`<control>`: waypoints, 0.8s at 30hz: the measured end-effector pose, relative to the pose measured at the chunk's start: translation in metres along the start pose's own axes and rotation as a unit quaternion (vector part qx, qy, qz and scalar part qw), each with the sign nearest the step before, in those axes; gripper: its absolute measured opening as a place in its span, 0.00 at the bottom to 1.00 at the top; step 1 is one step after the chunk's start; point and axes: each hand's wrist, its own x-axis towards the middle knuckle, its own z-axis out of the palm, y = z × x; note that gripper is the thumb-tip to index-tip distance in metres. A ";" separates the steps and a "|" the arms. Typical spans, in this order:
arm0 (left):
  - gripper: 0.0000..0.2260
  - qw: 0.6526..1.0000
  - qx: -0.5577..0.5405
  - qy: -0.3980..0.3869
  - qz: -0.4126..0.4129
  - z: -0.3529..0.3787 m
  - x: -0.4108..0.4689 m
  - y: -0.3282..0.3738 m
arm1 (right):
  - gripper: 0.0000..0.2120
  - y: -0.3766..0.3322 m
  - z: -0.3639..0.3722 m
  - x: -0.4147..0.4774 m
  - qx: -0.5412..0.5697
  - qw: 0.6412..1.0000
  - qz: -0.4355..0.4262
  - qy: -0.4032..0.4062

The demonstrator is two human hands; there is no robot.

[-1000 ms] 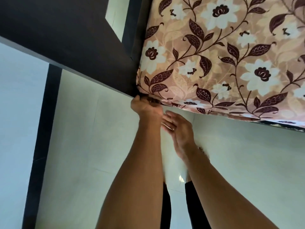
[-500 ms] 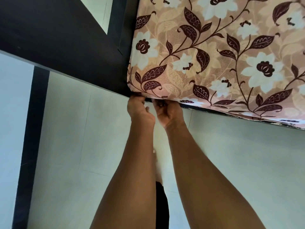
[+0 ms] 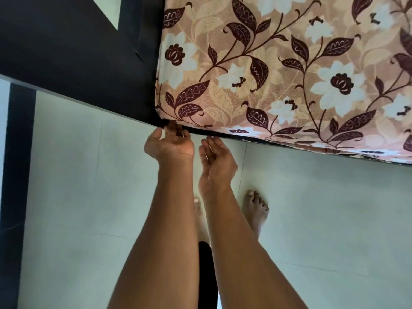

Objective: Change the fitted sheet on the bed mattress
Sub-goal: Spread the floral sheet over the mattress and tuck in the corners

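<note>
The fitted sheet (image 3: pixel 278 70), pink-brown with white flowers and dark maroon leaves, covers the mattress top and wraps over its near corner. My left hand (image 3: pixel 170 144) is palm up just below that corner, its fingertips at the sheet's lower edge, fingers loosely bent and holding nothing. My right hand (image 3: pixel 215 159) is beside it, palm turned up and relaxed, fingertips close under the mattress edge, holding nothing. The underside of the mattress is hidden.
A dark bed frame or headboard (image 3: pixel 73 54) runs along the left of the mattress corner. Pale tiled floor (image 3: pixel 323 219) spreads below, with a dark strip (image 3: pixel 16 175) at the far left. My bare foot (image 3: pixel 256 208) stands near the bed side.
Both hands gripped under the mattress corner half a second ago; now they have let go and drawn back slightly, palms up. The view has moved closer to the corner.
</note>
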 end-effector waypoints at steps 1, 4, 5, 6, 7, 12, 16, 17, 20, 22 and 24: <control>0.17 0.999 -0.034 -0.014 0.010 0.001 0.000 0.002 | 0.15 -0.006 0.002 0.003 0.036 0.999 0.003 -0.037; 0.21 0.997 -0.056 -0.051 0.019 -0.001 -0.006 -0.003 | 0.18 -0.014 0.013 0.015 0.094 0.991 0.003 -0.093; 0.20 0.996 -0.055 -0.047 0.043 -0.002 -0.010 -0.007 | 0.18 -0.018 0.015 0.015 0.090 0.991 0.008 -0.097; 0.19 0.996 -0.056 -0.024 0.069 -0.001 -0.008 -0.009 | 0.18 -0.020 0.014 0.016 0.077 0.993 0.013 -0.094; 0.19 0.994 -0.055 -0.008 0.093 0.000 -0.011 -0.011 | 0.17 -0.024 0.012 0.012 0.052 0.995 0.012 -0.082; 0.15 0.954 0.218 0.124 0.166 -0.028 -0.020 -0.034 | 0.12 -0.064 -0.051 0.000 -0.290 0.923 -0.230 0.105; 0.12 0.711 0.630 -0.091 0.299 -0.067 -0.050 -0.084 | 0.24 -0.121 -0.111 0.034 -0.606 0.630 -0.480 0.070; 0.13 0.605 0.703 -0.163 0.337 -0.075 -0.055 -0.095 | 0.25 -0.132 -0.110 0.043 -0.668 0.569 -0.477 0.061; 0.17 0.369 0.785 -0.324 0.378 -0.083 -0.055 -0.124 | 0.30 -0.144 -0.108 0.065 -0.789 0.438 -0.429 0.038; 0.19 0.267 0.806 -0.350 0.395 -0.080 -0.052 -0.137 | 0.33 -0.145 -0.109 0.070 -0.806 0.424 -0.414 0.009; 0.19 0.216 0.802 -0.369 0.417 -0.077 -0.053 -0.146 | 0.32 -0.153 -0.116 0.069 -0.797 0.414 -0.440 -0.007</control>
